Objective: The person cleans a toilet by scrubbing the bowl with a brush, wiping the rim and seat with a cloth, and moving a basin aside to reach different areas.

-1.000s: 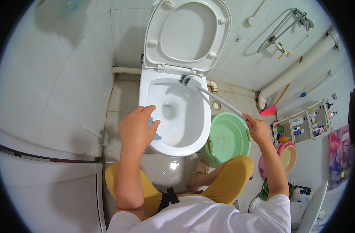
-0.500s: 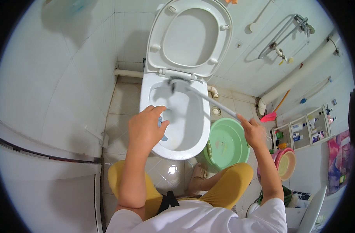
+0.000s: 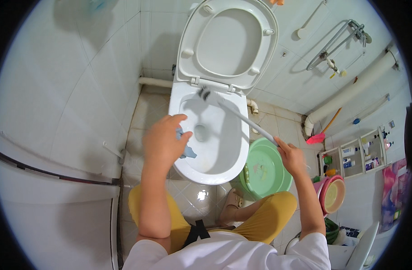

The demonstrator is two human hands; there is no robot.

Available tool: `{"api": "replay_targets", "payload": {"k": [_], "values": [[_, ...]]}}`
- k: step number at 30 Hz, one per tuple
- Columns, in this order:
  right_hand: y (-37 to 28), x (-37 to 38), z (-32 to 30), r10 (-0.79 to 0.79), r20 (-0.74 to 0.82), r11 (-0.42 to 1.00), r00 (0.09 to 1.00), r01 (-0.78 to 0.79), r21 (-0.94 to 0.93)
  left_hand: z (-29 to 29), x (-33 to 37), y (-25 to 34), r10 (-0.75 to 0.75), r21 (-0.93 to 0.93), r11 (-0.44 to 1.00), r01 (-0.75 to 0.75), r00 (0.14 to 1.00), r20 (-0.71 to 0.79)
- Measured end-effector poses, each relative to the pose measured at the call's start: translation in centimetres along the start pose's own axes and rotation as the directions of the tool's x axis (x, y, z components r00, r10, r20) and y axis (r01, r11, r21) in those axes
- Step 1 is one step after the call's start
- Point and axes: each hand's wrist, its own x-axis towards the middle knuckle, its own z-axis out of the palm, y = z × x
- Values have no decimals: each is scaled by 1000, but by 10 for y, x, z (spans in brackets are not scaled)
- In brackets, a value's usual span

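Observation:
My right hand (image 3: pixel 290 155) is closed around the end of a toilet brush (image 3: pixel 248 120) with a long grey handle. Its dark bristle head reaches across the white toilet bowl (image 3: pixel 210 178) to the back, just below the seat hinges, and is slightly blurred. Over the bowl's left rim is my left hand (image 3: pixel 164 143), fingers curled on a blue-grey cloth (image 3: pixel 187 151). Part of the cloth hangs out below the thumb, above the bowl's inner wall; the palm side is hidden.
The toilet seat (image 3: pixel 192 74) is raised. A green basin (image 3: pixel 270 182) stands on the floor to the right of the bowl. Farther right are a pink and red basin stack (image 3: pixel 325 198), a shelf with bottles (image 3: pixel 352 156) and a pink-headed brush (image 3: pixel 316 138). A wall pipe (image 3: pixel 345 96) runs behind.
The view has shifted slightly. The brush head has moved a little at the back of the bowl. My left hand has drawn slightly left, and more of the cloth shows.

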Motion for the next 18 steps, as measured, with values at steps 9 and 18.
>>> {"api": "replay_targets", "payload": {"k": [9, 18], "values": [[-65, 27, -32, -154, 271, 950, 950, 218, -224, -31, -7, -29, -90, 47, 993, 107, 956, -279], [-128, 135, 14, -137, 580, 831, 803, 412, -375, -36, -9, -45, -99, 23, 994, 108, 968, -232]]}}
